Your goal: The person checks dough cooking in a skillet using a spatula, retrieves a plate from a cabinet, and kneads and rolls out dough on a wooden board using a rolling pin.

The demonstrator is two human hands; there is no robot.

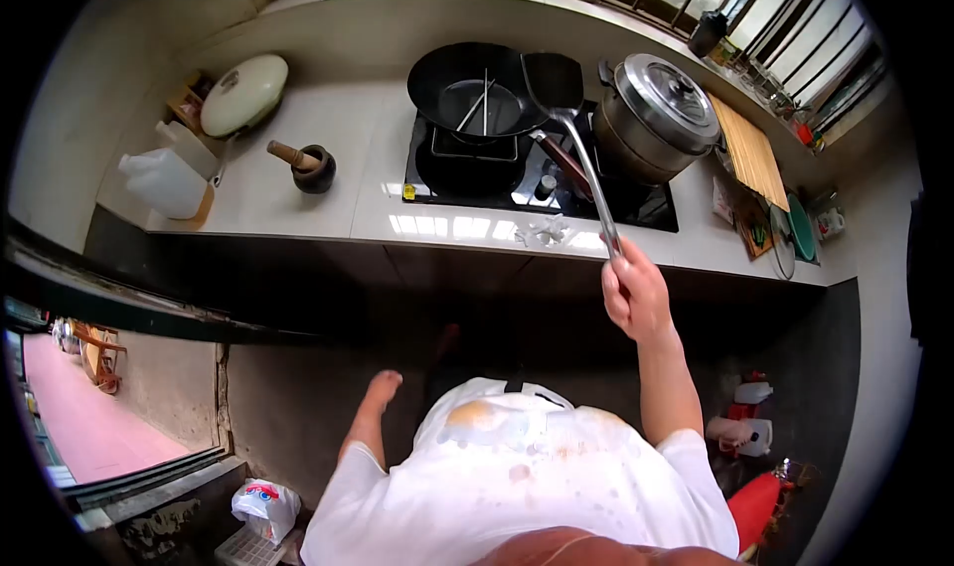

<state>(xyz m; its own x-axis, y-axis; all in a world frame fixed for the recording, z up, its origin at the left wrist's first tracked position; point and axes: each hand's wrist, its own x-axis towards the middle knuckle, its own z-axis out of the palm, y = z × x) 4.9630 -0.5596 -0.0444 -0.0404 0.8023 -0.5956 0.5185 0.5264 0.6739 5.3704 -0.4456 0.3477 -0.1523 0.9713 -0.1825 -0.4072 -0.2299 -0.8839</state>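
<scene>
My right hand [636, 290] is closed around the handle of a long metal wok spatula [589, 173]. Its broad dark blade points up and away, at the right rim of a black wok [427, 74] on the hob. Two thin metal sticks [485, 109] lie crossed inside the wok, whose dark handle passes close to the spatula shaft. My left hand [386, 382] hangs low by my side, away from the counter; its fingers are too foreshortened to make out.
A lidded steel pot [656, 119] stands right of the wok on the black hob [462, 183]. Left on the counter are a mortar with pestle [313, 171], a pale oval lid [245, 94] and a white jug [164, 183]. A bamboo mat [747, 154] is at the right.
</scene>
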